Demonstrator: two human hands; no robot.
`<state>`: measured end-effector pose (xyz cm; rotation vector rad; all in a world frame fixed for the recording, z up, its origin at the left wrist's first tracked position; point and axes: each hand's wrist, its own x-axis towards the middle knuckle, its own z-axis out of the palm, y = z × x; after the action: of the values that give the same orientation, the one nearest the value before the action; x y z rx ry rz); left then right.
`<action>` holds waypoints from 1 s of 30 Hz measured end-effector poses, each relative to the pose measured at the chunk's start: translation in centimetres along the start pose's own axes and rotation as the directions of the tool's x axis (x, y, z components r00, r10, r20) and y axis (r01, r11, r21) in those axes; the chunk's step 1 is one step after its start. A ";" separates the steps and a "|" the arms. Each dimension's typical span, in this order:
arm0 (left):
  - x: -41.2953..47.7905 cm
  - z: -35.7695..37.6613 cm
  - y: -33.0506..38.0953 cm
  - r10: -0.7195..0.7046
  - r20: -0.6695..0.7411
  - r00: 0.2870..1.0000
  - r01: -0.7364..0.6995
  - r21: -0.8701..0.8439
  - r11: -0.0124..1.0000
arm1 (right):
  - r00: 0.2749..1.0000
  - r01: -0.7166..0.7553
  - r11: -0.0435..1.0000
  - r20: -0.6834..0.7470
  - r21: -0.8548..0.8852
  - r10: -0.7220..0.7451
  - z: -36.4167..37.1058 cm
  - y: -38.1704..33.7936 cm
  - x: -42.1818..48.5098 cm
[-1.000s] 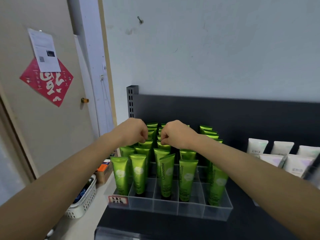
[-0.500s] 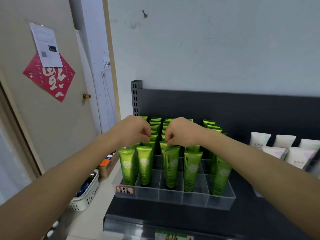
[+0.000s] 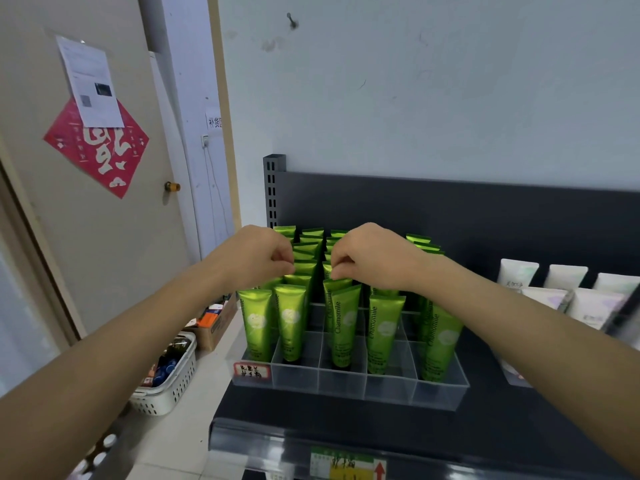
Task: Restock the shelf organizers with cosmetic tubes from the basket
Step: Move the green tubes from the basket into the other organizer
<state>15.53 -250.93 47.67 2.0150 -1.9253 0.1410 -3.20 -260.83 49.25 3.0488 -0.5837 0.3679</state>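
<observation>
A clear plastic organizer point(image 3: 349, 382) on the dark shelf holds several upright green tubes point(image 3: 289, 323) in rows. My left hand point(image 3: 258, 256) hovers over the left rows, its fingertips pinching the top edge of a green tube in the second column. My right hand point(image 3: 370, 259) is beside it and pinches the top of a green tube point(image 3: 341, 327) in the third column. The white basket point(image 3: 168, 386) sits on the floor at lower left, with dark items inside.
White tubes point(image 3: 568, 289) stand on the same shelf to the right. A cardboard box point(image 3: 211, 322) with small packs sits behind the basket. The shelf's back panel point(image 3: 450, 216) rises behind the organizer. A door with a red poster is on the left.
The view has tipped and moved slightly, so the shelf sits lower in frame. Both hands stay pinched on the tube tops in the middle rows, drifting a little toward the front.
</observation>
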 end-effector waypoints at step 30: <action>-4.1 0.3 -2.2 -0.037 0.140 0.989 0.027 0.071 0.997 | 0.998 -0.015 0.999 0.062 -0.041 0.017 2.7 -4.9 2.4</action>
<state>17.32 -247.11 45.69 2.1532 -1.9965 0.0592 1.36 -257.30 47.29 3.0282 -0.6112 0.2581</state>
